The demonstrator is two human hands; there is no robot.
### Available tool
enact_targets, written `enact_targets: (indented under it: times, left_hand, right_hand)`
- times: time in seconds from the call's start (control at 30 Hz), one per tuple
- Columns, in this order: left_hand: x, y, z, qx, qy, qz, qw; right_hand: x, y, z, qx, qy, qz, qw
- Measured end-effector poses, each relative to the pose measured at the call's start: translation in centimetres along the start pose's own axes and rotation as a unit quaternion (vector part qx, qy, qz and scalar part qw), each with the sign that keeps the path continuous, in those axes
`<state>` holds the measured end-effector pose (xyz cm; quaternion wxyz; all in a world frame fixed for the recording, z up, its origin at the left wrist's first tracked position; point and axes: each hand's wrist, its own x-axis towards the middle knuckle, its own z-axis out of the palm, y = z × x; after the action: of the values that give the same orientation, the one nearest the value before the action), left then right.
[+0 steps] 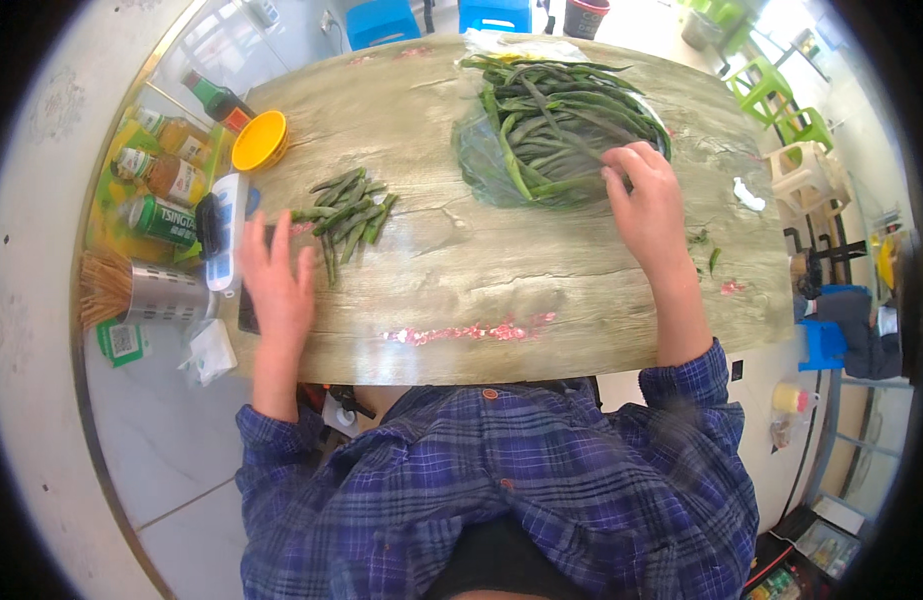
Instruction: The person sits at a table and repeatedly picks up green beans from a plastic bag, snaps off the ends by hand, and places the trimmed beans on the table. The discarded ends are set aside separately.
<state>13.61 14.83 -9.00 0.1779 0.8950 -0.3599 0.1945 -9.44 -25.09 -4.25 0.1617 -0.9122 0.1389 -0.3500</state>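
Long green beans point(574, 112) lie heaped in an opened clear plastic bag point(480, 161) on the far right part of the table. My right hand point(649, 206) is at the near right side of this heap, with thumb and fingers pinched on the end of one long bean point(555, 124). To the left, a small pile of short broken bean pieces point(352, 214) lies on the wood-patterned tabletop point(446, 262). My left hand point(277, 281) hovers just left of the pieces, fingers spread and holding nothing. Beneath it, a dark flat slab point(247, 311) is partly hidden.
Along the left edge stand a yellow bowl point(261, 141), a green-capped bottle point(217, 101), a Tsingtao can point(163, 220), a white-and-blue plastic object point(226, 255) and a metal chopstick holder point(168, 291). Bean scraps point(713, 259) and a crumpled white tissue point(748, 193) lie right.
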Motion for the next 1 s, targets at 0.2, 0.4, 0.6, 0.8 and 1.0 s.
enact_targets:
  times: [0.2, 0.4, 0.6, 0.8, 1.0]
  left_hand:
    - [0.5, 5.9, 2.8, -0.003, -0.111, 0.031, 0.993]
    - [3.7, 4.1, 5.4, -0.045, -0.119, 0.049, 0.991]
    - [6.6, 3.4, 6.0, -0.024, -0.109, 0.075, 0.991]
    - [8.4, 10.7, 2.3, -0.109, 0.017, 0.149, 0.983]
    - [9.6, 20.4, 3.5, -0.145, -0.14, 0.058, 0.978]
  right_hand:
    - [1.1, 1.7, 0.7, -0.108, -0.022, -0.01, 0.994]
    - [2.1, 2.9, 0.5, -0.119, -0.059, 0.002, 0.991]
    - [2.7, 3.4, 0.6, -0.093, 0.028, 0.019, 0.995]
    - [2.4, 4.4, 1.1, -0.147, 0.051, 0.001, 0.988]
    - [2.9, -1.5, 1.8, -0.001, 0.094, -0.086, 0.992]
